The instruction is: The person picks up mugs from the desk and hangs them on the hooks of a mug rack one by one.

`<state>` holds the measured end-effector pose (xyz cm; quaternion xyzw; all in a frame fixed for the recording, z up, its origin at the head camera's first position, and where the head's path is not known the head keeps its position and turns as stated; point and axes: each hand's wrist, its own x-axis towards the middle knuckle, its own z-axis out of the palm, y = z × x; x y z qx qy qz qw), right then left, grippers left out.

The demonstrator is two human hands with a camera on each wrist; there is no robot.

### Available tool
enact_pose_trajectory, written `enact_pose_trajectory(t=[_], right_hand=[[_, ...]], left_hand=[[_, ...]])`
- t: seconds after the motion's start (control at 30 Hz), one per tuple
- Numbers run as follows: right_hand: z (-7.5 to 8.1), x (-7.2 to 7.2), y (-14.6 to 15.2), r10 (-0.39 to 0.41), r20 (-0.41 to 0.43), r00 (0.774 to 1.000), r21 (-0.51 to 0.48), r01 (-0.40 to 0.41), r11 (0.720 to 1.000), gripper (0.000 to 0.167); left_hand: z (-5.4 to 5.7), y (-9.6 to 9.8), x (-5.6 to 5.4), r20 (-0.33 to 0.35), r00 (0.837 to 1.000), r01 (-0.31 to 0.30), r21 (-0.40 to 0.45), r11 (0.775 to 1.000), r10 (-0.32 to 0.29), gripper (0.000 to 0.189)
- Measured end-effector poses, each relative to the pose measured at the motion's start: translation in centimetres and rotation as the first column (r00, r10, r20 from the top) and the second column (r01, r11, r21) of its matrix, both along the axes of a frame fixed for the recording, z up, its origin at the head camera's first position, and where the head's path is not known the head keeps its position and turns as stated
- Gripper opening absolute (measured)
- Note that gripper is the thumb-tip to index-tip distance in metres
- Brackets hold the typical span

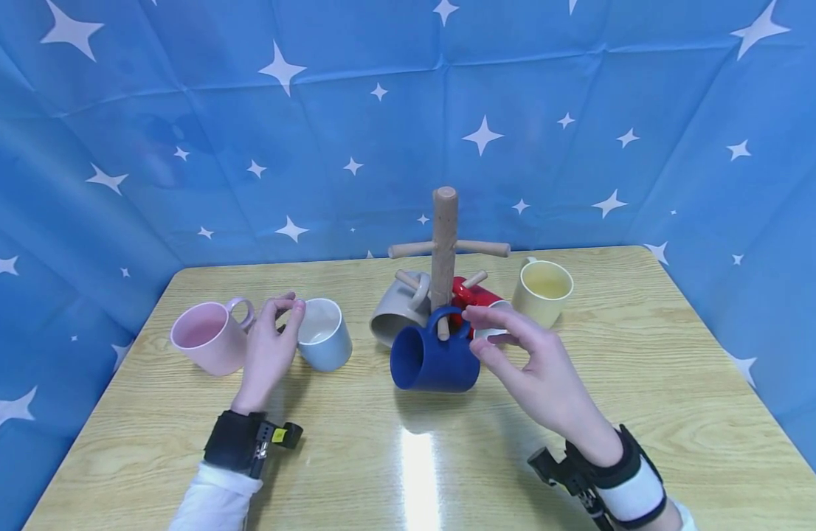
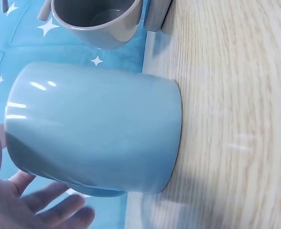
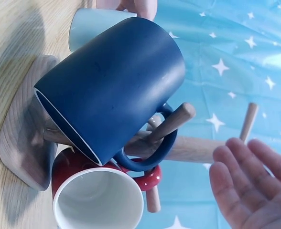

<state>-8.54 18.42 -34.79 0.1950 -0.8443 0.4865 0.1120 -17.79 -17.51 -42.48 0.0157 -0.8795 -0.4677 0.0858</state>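
Observation:
On the left of the table my left hand (image 1: 271, 354) is beside a light blue mug (image 1: 328, 350), between it and a pink mug (image 1: 222, 350). The left wrist view shows its loosely extended fingers by the light blue mug's handle (image 2: 100, 192); firm contact cannot be made out. A dark blue mug (image 1: 441, 365) hangs by its handle, tilted, from a front peg of a wooden mug tree (image 1: 445, 228). My right hand (image 1: 541, 376) hovers just right of that mug, fingers apart from the thumb and holding nothing.
A grey mug (image 1: 393, 301) and a red mug (image 1: 468, 291) with a white inside also hang on lower pegs. Two upper pegs stick out sideways bare. A yellow mug (image 1: 537, 304) stands behind, to the right. A blue star-patterned cloth (image 1: 381, 133) borders the wooden table (image 1: 355, 457).

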Motion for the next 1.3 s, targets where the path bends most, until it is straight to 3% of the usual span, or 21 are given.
enact_pose_trajectory(t=[0.23, 0.5, 0.87, 1.03, 1.3], right_hand=[[0.0, 0.0, 0.0, 0.012, 0.002, 1.000, 0.009, -0.012, 1.000, 0.036], [-0.1, 0.0, 0.0, 0.009, -0.013, 1.000, 0.019, -0.009, 1.000, 0.036], [0.1, 0.2, 0.1, 0.005, -0.031, 0.999, 0.020, -0.005, 1.000, 0.034], [0.0, 0.2, 0.1, 0.011, -0.033, 0.999, 0.017, -0.010, 1.000, 0.034], [0.0, 0.2, 0.0, 0.014, -0.028, 1.000, 0.017, -0.013, 1.000, 0.034]], left_hand=[[-0.5, -0.4, -0.3, 0.050, 0.997, 0.058, 0.020, 0.998, -0.059, 0.053], [-0.3, -1.5, -0.5, 0.068, 0.997, 0.040, -0.013, 0.999, -0.039, 0.058], [-0.6, -1.7, -0.5, 0.147, 0.988, 0.062, -0.060, 0.996, -0.052, 0.045], [-0.5, -2.3, -0.4, 0.174, 0.979, 0.127, -0.090, 0.988, -0.110, 0.048], [-0.3, -3.2, -0.3, 0.209, 0.954, 0.251, -0.155, 0.956, -0.216, 0.047]])
